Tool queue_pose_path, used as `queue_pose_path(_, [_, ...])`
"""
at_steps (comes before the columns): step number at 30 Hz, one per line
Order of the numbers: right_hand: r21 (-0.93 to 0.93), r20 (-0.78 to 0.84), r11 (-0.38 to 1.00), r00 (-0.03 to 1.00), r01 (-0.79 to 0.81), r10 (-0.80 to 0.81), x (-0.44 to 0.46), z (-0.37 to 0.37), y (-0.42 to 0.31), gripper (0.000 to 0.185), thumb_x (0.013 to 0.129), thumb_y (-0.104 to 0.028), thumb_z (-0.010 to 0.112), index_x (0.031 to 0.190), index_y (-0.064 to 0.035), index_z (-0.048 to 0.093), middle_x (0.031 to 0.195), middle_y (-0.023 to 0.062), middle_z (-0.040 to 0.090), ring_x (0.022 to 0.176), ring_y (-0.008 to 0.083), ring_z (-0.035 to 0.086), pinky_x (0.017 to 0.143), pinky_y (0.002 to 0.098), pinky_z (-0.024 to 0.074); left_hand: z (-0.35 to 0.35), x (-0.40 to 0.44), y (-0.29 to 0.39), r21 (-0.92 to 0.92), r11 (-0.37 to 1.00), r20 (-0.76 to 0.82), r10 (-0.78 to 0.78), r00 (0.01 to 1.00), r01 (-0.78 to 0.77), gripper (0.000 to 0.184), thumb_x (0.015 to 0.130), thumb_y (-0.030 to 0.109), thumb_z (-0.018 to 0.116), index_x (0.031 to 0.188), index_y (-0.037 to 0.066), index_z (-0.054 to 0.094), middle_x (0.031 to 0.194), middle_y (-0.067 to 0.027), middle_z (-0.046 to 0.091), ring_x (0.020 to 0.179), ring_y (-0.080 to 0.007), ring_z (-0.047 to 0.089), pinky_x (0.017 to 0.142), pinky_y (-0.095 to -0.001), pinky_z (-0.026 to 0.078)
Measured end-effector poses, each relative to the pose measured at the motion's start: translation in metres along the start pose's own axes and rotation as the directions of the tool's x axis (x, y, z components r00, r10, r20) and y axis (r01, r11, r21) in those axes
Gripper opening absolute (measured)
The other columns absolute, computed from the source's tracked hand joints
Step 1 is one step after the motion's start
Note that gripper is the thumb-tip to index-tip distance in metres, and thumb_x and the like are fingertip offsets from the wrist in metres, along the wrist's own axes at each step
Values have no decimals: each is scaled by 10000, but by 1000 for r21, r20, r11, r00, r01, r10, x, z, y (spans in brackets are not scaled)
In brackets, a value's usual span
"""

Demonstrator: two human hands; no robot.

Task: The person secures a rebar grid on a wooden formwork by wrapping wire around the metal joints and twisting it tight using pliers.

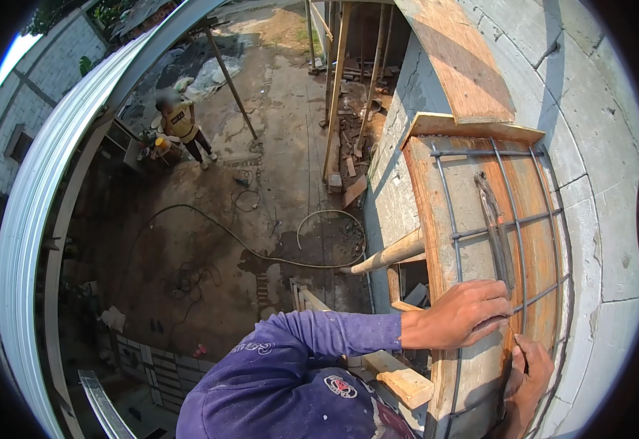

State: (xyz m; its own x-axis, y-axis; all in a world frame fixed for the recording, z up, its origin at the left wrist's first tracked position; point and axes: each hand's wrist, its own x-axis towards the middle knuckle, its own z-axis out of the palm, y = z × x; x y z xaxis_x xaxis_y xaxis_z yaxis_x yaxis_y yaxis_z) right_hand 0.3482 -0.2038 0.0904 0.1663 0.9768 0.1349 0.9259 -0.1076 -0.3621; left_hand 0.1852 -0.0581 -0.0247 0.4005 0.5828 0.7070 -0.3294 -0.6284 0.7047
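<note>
My left hand [462,314], in a purple sleeve, reaches over a rebar mesh [458,235] laid in a wooden formwork tray [420,197]. Its fingers are curled together beside a bar crossing; what they pinch is too small to make out. Just below it, my right hand [530,372] has thumb and fingers pressed together at the mesh, with any held piece hidden. A long dark tool resembling pincers [496,238] rests on the mesh beyond my left hand.
A grey block wall [603,212] borders the formwork on the right. A plywood sheet [460,58] stands at its far end. Bamboo props [389,251] and a timber beam [400,379] lie to the left. Far below are a hose [239,238] and a person in a yellow vest [179,124].
</note>
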Motion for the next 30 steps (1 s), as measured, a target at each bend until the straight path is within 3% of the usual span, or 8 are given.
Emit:
queue_pose_path(5, [64,-6,998,1000,9,-9,1,0,-5,294,1038,-218,584,1049,57,689,878,214,672,775,341,645,735,406,493,1,1,-2,76,996,-47,60,997,-56,247,843,14,745,1066,12,639,984,-140,609,902,-353,628,759,-441,517])
queue_pose_path(8, [67,-10,998,1000,3,-2,0,-1,-6,324,1049,-248,577,1049,57,686,876,211,672,774,337,642,738,405,491,4,1,-4,-88,996,-39,-10,999,6,204,865,10,730,1049,2,642,949,-140,617,871,-352,634,755,-445,518])
queue_pose_path(10, [73,5,997,1000,-16,16,1,-1,-11,317,1047,-244,582,1051,56,685,877,210,671,773,336,641,737,405,489,2,2,0,-265,955,17,-135,991,134,135,889,33,720,1004,-17,669,897,-142,644,830,-337,644,747,-430,518])
queue_pose_path(14, [85,18,996,1000,4,-5,0,-3,-5,285,1036,-219,593,1056,49,686,865,207,661,760,337,633,725,405,484,-8,9,5,-331,914,96,-216,972,236,111,909,73,713,956,-25,695,862,-146,670,805,-317,653,733,-407,516])
queue_pose_path(16, [77,19,997,1000,17,-19,0,-3,-1,268,1031,-206,598,1058,45,688,857,205,655,752,339,629,717,405,482,-14,13,5,-399,817,255,-336,907,415,163,922,142,716,944,-20,716,867,-147,687,817,-300,660,760,-402,512])
queue_pose_path(19, [76,15,996,999,41,-42,-2,-3,5,244,1022,-186,605,1061,38,691,844,202,645,741,341,622,706,405,479,-10,11,-5,-416,858,238,-216,947,301,182,952,158,676,940,-23,676,848,-159,658,808,-339,640,774,-430,497])
queue_pose_path(25, [-10,32,1000,999,21,-20,0,14,27,193,1005,-125,589,1073,25,690,838,206,630,736,355,616,682,421,467,-3,12,-24,-188,964,345,-113,932,186,144,980,112,603,1010,-22,562,896,-206,603,872,-424,608,776,-506,470])
queue_pose_path(30, [22,-48,998,997,54,-53,-7,43,57,185,1004,-98,568,1091,14,685,820,202,607,706,351,581,643,426,440,2,6,-25,-78,975,377,-163,912,206,164,987,106,597,1067,-30,553,930,-216,604,909,-440,607,794,-524,473])
